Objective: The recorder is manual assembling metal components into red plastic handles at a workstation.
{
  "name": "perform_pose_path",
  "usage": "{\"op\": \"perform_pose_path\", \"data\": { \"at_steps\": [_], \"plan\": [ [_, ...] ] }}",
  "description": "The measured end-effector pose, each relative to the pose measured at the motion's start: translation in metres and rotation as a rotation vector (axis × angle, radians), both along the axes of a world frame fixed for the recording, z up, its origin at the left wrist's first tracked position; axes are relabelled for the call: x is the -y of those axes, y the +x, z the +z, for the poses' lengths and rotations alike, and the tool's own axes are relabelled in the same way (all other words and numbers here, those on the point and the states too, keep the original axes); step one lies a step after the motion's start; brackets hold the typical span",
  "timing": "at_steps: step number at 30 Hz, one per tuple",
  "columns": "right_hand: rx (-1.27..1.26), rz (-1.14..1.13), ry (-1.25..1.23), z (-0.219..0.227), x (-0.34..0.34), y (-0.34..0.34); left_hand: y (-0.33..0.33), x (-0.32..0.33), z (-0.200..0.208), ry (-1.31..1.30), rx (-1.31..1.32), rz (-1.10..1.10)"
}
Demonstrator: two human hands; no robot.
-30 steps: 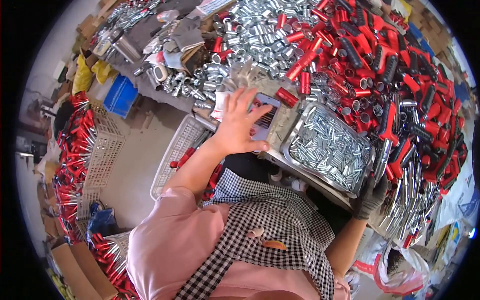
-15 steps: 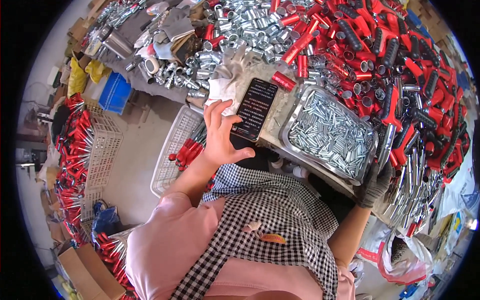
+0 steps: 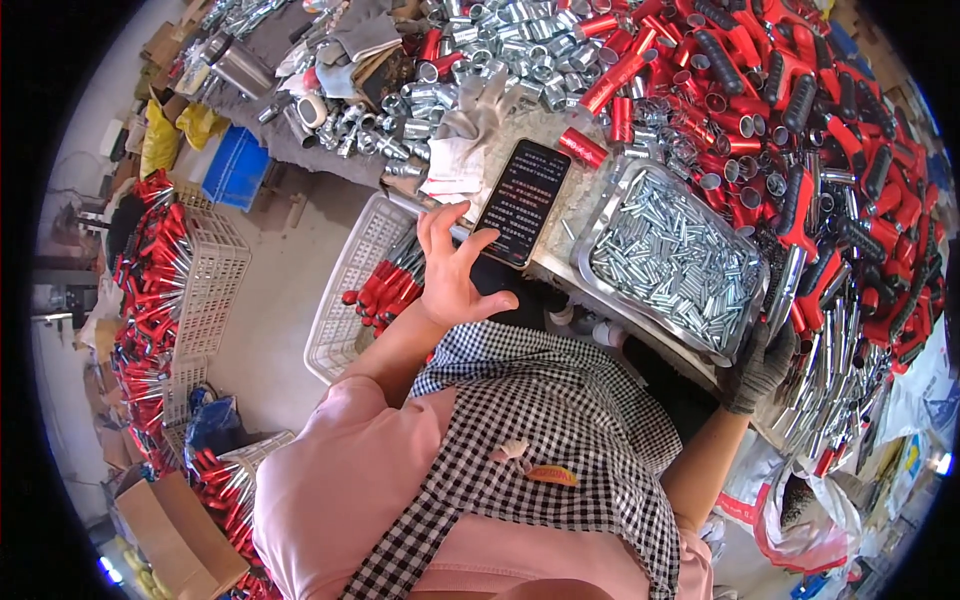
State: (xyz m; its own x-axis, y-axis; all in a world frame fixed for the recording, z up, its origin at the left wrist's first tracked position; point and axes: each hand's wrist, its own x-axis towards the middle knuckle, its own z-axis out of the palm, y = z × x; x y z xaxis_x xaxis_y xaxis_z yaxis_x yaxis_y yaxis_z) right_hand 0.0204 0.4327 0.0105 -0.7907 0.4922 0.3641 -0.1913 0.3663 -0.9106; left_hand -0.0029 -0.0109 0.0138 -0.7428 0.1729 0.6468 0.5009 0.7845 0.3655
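Observation:
A black phone [image 3: 519, 203] lies tilted on the worktop, its lit screen covered with lines of text. My bare left hand [image 3: 456, 272] is over its lower left edge, fingers spread and holding nothing, with the index fingertip at the screen. Whether it touches the glass I cannot tell. My right hand [image 3: 757, 372], in a grey glove, is beside the near right corner of a metal tray [image 3: 655, 325]. Its fingers are curled at the lower end of a metal tube [image 3: 787, 285] with a red-and-black handle [image 3: 797, 212]. The tray holds many short silver pins [image 3: 680, 265].
Red-and-black handles [image 3: 800, 100], red sleeves [image 3: 612, 82] and silver metal collars [image 3: 505, 60] are heaped across the worktop. Grey gloves [image 3: 482, 120] lie left of the phone. A white plastic basket [image 3: 335, 320] with red-handled tools stands at left; cardboard boxes [image 3: 180, 535] sit behind it.
The whole view has shifted slightly. My left hand is a little nearer me relative to the phone, its index finger still at the lower screen. My right hand stays at the tray corner.

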Motion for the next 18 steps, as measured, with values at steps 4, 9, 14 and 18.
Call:
{"op": "perform_pose_path", "data": {
  "at_steps": [4,9,14,18],
  "plan": [
    [0.049,-0.036,0.029,0.001,-0.001,-0.001,-0.001,-0.001,0.002,-0.027,0.015,-0.008],
    [0.068,-0.076,0.25,0.005,-0.004,-0.001,-0.001,-0.002,0.002,-0.047,0.033,-0.001],
    [0.032,-0.053,-0.01,-0.004,-0.007,0.001,0.001,0.0,0.0,0.042,-0.024,0.002],
    [0.057,-0.055,0.156,-0.002,-0.009,0.002,0.001,-0.004,-0.003,0.048,-0.055,0.009]
  ]
}}
